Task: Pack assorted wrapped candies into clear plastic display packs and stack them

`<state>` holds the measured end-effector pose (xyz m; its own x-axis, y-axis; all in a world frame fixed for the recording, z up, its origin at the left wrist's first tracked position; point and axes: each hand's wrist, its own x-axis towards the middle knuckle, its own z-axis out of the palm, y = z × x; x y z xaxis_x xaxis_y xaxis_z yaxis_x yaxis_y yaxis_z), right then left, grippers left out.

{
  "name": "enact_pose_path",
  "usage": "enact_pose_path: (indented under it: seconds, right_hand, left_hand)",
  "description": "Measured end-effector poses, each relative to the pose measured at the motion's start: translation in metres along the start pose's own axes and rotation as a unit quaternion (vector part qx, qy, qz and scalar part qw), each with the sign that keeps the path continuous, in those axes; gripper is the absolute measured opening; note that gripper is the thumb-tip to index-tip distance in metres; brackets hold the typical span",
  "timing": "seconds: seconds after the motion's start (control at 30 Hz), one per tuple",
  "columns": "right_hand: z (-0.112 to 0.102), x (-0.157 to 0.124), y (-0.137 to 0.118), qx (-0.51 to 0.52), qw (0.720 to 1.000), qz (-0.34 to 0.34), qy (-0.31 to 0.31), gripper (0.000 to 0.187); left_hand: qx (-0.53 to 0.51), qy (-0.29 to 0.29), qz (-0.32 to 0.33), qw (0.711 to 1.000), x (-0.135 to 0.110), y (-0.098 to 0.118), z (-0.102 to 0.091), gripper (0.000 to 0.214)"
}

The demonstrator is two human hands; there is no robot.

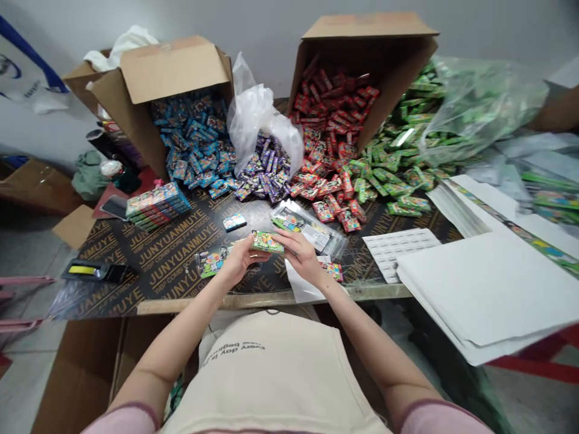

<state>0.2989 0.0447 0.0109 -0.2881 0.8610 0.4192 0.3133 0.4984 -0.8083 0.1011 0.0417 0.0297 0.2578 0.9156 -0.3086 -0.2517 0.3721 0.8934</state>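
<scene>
My left hand (244, 258) and my right hand (302, 252) are closed on opposite ends of a small green printed candy packet (268, 242), held just above the table near its front edge. Behind it lies a small blue packet (234, 222). Clear plastic sleeves with printed cards (319, 234) rest behind and beside my right hand. Another printed card (211, 263) lies left of my left hand. A red packet (336, 270) and a white paper (302, 282) sit partly under my right wrist.
Heaps of blue packets (196, 144), purple packets (270, 167), red packets (332, 108) and green packets (398, 163) spread from boxes and bags at the back. A stacked bundle (158, 205) and black tool (94, 271) lie left; a label sheet (398, 250) and white boards (488, 283) right.
</scene>
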Motion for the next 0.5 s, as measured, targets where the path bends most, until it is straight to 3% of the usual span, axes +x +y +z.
enact_pose_path:
  seconds: [0.1, 0.27, 0.4, 0.5]
  right_hand:
    - [0.002, 0.003, -0.002, -0.026, 0.998, -0.045, -0.028, 0.036]
    - [0.007, 0.004, -0.007, -0.011, 1.0, -0.01, 0.002, 0.045]
    - [0.022, 0.004, -0.013, -0.071, 0.997, -0.026, 0.024, 0.074]
    - [0.033, 0.006, -0.014, -0.137, 0.99, -0.042, 0.014, 0.076]
  left_hand:
    - [-0.093, 0.03, -0.057, 0.994, -0.005, 0.006, -0.01, 0.038]
    - [-0.099, 0.104, -0.046, 0.988, -0.009, 0.006, -0.026, 0.035]
    - [-0.12, 0.128, -0.045, 0.983, -0.007, 0.0, -0.021, 0.039]
    - [-0.125, 0.112, -0.049, 0.985, -0.008, -0.004, -0.015, 0.039]
